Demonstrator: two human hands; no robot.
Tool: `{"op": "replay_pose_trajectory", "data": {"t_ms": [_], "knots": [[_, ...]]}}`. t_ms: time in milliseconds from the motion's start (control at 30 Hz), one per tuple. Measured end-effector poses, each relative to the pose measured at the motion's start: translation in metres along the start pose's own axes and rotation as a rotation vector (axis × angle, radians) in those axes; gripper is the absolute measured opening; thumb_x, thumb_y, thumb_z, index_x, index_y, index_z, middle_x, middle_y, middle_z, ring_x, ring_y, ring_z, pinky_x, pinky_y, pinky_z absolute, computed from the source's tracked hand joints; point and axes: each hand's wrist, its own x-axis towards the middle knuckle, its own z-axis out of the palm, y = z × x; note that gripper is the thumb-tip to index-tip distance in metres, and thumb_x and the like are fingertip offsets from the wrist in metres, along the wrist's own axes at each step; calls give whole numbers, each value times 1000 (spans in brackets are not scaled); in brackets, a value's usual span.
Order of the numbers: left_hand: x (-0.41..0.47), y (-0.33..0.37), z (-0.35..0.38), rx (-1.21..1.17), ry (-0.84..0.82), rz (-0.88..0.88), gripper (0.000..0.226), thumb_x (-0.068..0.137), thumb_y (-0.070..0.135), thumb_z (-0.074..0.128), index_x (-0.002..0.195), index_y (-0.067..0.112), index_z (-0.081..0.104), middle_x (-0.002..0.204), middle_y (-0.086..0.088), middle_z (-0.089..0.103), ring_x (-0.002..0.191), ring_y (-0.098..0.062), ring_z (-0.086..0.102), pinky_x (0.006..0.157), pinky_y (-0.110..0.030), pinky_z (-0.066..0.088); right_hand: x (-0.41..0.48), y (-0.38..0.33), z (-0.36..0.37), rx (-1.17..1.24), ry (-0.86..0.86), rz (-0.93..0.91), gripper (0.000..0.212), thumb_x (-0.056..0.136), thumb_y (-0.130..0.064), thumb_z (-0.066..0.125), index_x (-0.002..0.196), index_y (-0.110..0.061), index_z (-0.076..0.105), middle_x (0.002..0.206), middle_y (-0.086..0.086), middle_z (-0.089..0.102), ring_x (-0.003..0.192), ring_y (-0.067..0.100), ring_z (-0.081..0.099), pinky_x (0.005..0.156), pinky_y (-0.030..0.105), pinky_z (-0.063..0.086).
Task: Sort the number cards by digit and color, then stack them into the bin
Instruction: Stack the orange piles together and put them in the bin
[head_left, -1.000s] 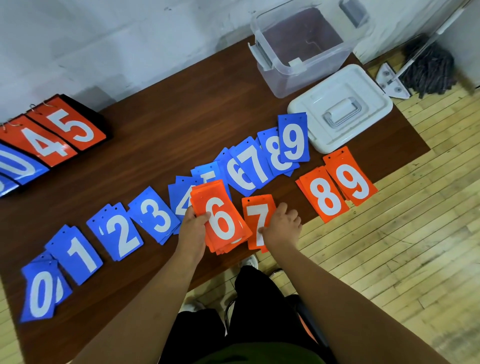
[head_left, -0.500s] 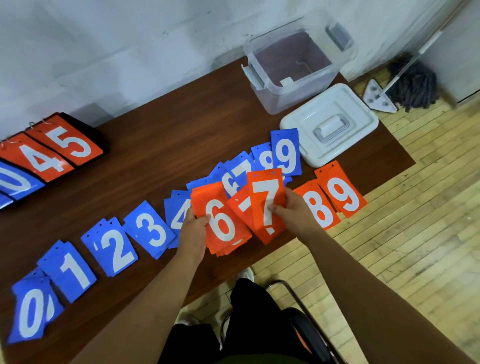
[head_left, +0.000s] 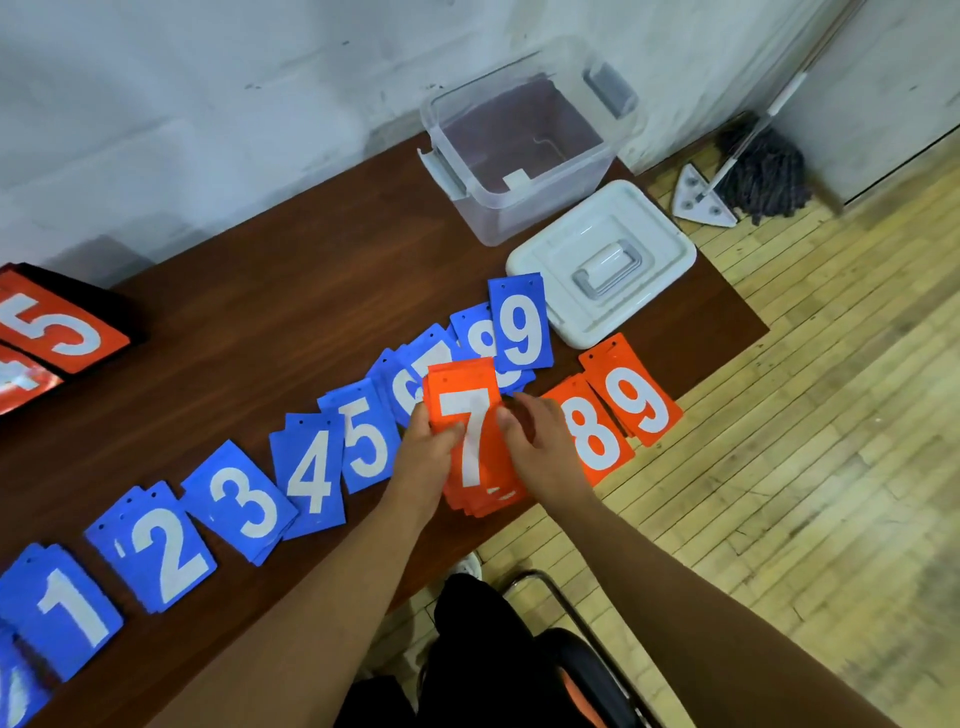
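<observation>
An orange card stack (head_left: 470, 436) with a 7 on top sits between my hands near the table's front edge. My left hand (head_left: 428, 447) grips its left side, thumb on the face. My right hand (head_left: 537, 441) holds its right side. Blue cards run in a row from lower left to upper right: 1 (head_left: 62, 613), 2 (head_left: 161, 556), 3 (head_left: 241, 501), 4 (head_left: 311, 478), 5 (head_left: 363, 439), then partly covered piles up to 9 (head_left: 519, 322). Orange 8 (head_left: 592, 431) and orange 9 (head_left: 636, 395) lie to the right. The clear bin (head_left: 524, 150) stands empty at the back right.
The bin's white lid (head_left: 602, 260) lies on the brown table (head_left: 260, 322) beside the bin. A scoreboard with red cards (head_left: 47, 332) sits at the far left. A mop (head_left: 758, 166) leans in the corner on the floor. A chair (head_left: 582, 660) is under me.
My right hand brought the orange 7 cards over and laid them on the orange 6 stack. Both hands now hold the merged stack, which sits farther right.
</observation>
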Motion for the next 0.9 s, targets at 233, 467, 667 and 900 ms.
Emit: {"op": "replay_pose_trajectory", "data": {"t_ms": [233, 467, 667, 900], "knots": [[5, -17, -15, -6, 75, -111, 47, 95, 28, 60, 139, 32, 43, 126, 1, 59, 110, -23, 61, 93, -52, 53, 0, 67, -10, -708, -34, -146, 63, 95, -55, 43, 141, -12, 43, 146, 6, 35, 135, 24, 33, 110, 40, 37], [8, -21, -30, 25, 134, -140, 50, 94, 31, 62, 139, 31, 41, 123, 1, 59, 106, -25, 62, 89, -53, 55, -1, 54, 13, -801, 25, -74, 71, 88, -52, 60, 145, -21, 30, 151, 14, 25, 142, 33, 21, 117, 49, 20], [10, -21, -41, 51, 157, -145, 49, 95, 34, 60, 139, 30, 40, 124, 0, 58, 106, -26, 63, 88, -52, 56, 23, 53, -2, -758, 67, 227, 94, 68, -62, 76, 141, -19, 33, 138, 9, 41, 130, 31, 37, 111, 47, 31], [10, -14, -36, 238, 171, -103, 52, 97, 34, 56, 144, 25, 36, 134, -4, 52, 116, -29, 57, 94, -53, 52, 22, 42, -29, 67, -125, 325, 45, 90, -38, 65, 127, -13, 57, 121, 3, 64, 98, 19, 63, 76, 31, 55]]}}
